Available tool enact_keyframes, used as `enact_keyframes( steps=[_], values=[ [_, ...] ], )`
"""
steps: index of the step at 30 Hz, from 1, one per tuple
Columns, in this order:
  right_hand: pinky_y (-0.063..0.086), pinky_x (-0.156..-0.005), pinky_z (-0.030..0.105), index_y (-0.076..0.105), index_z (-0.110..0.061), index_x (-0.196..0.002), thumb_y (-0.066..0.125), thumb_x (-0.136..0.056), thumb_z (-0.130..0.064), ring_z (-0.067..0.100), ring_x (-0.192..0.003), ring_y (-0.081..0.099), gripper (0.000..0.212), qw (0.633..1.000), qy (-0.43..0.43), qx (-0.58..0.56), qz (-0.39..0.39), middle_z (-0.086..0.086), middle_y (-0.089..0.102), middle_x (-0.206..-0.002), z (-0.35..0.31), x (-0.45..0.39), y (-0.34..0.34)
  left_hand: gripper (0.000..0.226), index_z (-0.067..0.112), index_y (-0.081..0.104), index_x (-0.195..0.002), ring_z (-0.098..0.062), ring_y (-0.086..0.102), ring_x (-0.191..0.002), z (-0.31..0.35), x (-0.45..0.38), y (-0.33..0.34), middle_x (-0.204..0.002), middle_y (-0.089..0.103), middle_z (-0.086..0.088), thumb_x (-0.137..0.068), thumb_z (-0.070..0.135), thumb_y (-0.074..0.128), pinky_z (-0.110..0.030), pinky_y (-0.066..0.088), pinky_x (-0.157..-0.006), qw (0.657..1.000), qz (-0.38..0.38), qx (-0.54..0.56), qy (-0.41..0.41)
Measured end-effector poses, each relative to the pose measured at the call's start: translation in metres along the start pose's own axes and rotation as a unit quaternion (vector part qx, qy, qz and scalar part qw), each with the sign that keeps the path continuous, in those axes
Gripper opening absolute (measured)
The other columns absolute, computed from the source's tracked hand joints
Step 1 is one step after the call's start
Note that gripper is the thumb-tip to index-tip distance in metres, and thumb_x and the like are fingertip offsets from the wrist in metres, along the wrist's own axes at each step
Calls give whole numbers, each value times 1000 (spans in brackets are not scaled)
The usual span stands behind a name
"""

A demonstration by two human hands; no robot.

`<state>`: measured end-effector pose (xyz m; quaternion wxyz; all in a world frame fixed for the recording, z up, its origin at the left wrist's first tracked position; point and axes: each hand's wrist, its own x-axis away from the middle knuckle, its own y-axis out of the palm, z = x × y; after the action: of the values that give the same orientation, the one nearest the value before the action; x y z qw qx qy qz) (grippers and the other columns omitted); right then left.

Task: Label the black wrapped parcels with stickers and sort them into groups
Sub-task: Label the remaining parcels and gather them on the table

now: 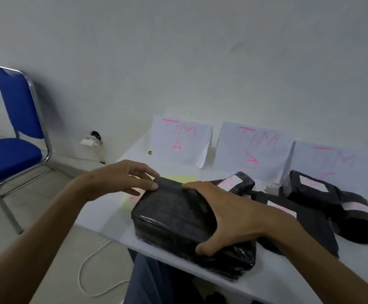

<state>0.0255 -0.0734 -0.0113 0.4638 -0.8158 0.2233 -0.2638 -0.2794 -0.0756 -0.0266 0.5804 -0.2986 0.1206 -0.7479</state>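
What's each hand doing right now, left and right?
Left hand: fingers curled, pinching the far end of the black parcel.
Right hand: spread over the same parcel's top, thumb gripping its near side.

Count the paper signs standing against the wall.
3, in a row along the table's back edge: "TIM A" sign at left, "TIM B" sign in the middle, and a third sign at right, its lower lettering hidden behind a black parcel.
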Motion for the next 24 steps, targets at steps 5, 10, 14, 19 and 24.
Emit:
enact_keyframes(
  steps=[5,10,14,19,24],
  values=[
    [34,-114,41,0,-53,-150,86,-66,-48,13,-143,23,120,997,23,56,-48,-26,13,-153,3,0,-10,46,36,73,-117,-7,60,-122,-42,-25,7,-125,69,19,-84,66,60,-38,44,-111,991,114,-56,29],
    [41,-113,41,8,-60,-144,91,-59,-61,9,-138,34,119,996,45,4,-72,-28,21,-148,7,-7,-21,143,19,36,-155,-25,26,-148,-77,-48,0,-160,32,-4,-39,102,52,-42,22,-122,949,136,-279,-57],
    [42,-110,36,19,-55,-140,87,-61,-67,6,-128,41,105,995,66,-32,-61,-21,31,-145,3,-13,-23,104,21,43,-151,-27,28,-143,-75,-62,-5,-151,37,-3,-66,70,78,-42,25,-118,947,146,-280,-55],
    [48,-97,34,42,-42,-123,71,-68,-80,3,-112,51,73,997,62,-36,-14,-20,45,-125,-3,-31,-26,78,24,57,-139,-26,40,-133,-78,-73,-13,-137,47,-2,-73,59,80,-37,29,-111,949,194,-246,-30],
    [47,-82,25,60,-29,-111,60,-88,-67,5,-105,59,45,996,38,-37,75,-12,61,-117,-5,-65,-35,49,32,64,-131,-27,40,-127,-82,-79,1,-130,49,0,-86,51,73,-29,25,-104,945,253,-208,14]
  ],
)
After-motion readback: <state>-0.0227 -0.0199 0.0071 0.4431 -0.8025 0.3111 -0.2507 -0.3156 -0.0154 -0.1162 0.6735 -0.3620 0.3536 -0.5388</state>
